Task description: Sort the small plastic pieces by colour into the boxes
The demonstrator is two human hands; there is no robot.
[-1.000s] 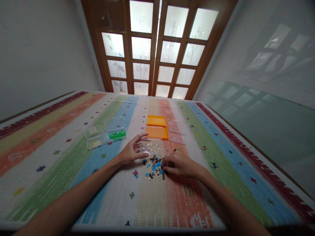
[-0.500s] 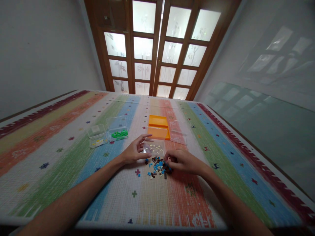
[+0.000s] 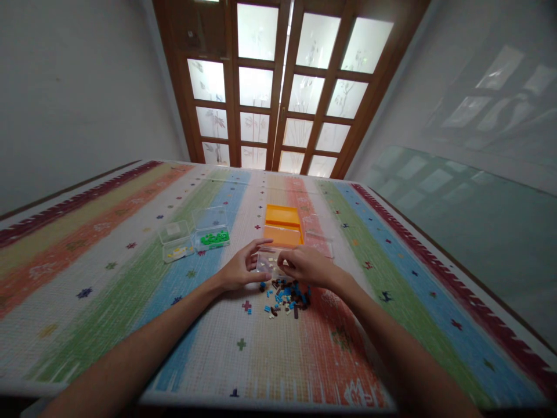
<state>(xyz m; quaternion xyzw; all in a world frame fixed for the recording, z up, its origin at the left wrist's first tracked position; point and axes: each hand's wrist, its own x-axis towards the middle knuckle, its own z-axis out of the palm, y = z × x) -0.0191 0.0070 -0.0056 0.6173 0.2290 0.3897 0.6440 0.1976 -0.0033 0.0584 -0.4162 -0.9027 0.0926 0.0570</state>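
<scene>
"Where does the clear box (image 3: 264,265) sit?"

"On the table (image 3: 213,351), beneath the right hand (image 3: 307,266); I cannot tell whether that grip is closed. The left hand (image 3: 244,268) flanks the box, thumb and fingers apart; mixed pieces (image 3: 285,297) lie nearer."

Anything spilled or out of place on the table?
Yes: mixed blue, brown and cream pieces lie loose on the tablecloth, outside the clear box between the hands, with one blue piece straying left.
</scene>
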